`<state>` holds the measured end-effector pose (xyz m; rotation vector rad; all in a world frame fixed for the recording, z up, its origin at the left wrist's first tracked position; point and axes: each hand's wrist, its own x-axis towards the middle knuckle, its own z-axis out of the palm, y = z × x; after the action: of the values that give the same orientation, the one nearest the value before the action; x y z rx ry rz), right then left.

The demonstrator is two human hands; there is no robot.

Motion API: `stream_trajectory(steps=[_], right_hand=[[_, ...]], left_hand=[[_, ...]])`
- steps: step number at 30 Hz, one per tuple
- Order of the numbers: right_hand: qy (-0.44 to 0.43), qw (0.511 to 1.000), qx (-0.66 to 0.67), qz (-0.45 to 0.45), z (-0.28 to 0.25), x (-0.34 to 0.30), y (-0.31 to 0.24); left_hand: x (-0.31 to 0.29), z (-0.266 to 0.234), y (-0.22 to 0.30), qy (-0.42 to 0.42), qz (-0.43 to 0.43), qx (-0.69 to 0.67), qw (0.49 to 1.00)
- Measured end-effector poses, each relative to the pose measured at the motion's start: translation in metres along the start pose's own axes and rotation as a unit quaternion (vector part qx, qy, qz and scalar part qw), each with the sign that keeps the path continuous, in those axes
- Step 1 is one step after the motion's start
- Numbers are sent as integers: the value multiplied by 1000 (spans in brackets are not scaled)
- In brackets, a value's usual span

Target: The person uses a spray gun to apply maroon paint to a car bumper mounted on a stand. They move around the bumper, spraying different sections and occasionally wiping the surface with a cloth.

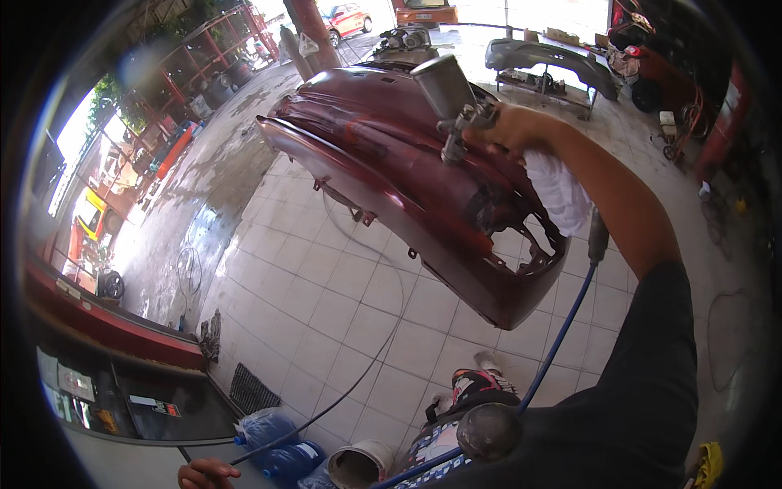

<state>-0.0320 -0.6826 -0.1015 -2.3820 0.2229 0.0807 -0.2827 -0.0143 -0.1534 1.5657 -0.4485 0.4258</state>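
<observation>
My right hand [509, 130] is wrapped round a spray gun [459, 122] with a metal cup [442, 85] on top, held out over a dark red car bumper [375, 155]. Its nozzle end points down toward the glossy surface. A white cloth [558, 196] hangs below the right hand, and whether the fingers grip it is hidden. At the lower left edge my left hand [205, 473] is closed on a thin dark hose [342, 398] that runs up across the floor toward the bumper. The bumper has a large opening at its near right end.
A blue air hose [566, 326] with a dark fitting [599, 236] passes close by my body. Blue water jugs [292, 460] and a white bucket [358, 464] stand near my left hand. Farther back, a grey bumper [550, 61] rests on a stand, beside a red post [312, 33].
</observation>
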Motion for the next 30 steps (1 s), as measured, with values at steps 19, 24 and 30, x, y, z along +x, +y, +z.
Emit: stream_trajectory(steps=[19,24,30], right_hand=[[-7,973,91,-212,19,82,28],[87,965,86,-234,34,89,30],[-126,954,123,-241,6,28,103]], left_hand=[[-149,252,117,82,13,-30,996],[-203,304,139,161,15,-16,987],[-258,332,147,234,0,40,971]])
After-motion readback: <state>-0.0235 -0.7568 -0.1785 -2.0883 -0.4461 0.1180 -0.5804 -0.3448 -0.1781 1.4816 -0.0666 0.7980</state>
